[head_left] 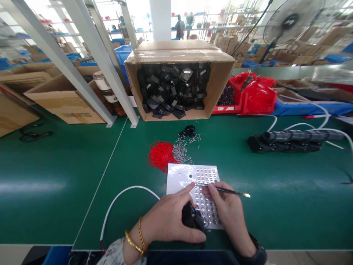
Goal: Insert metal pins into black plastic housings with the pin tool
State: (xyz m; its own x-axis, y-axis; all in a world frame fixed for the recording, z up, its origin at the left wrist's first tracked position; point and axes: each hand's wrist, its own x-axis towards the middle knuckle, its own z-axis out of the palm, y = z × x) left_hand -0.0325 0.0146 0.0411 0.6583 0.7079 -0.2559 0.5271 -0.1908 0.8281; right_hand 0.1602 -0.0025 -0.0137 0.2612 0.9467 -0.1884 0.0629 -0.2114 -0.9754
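Pinching tweezers (223, 190), the right hand (230, 217) nears a black part (193, 218), seemingly gripped by the left hand (168, 221).

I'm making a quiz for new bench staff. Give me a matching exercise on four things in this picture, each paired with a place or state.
Things:
1. cardboard box
2. red wire coil
3. tweezers
4. perforated plate

Places or states:
A. held in the right hand
B. lying flat under both hands
C. tipped on its side, full of black parts
D. loose on the green mat beside small metal pins

Pairs: 1-C, 2-D, 3-A, 4-B
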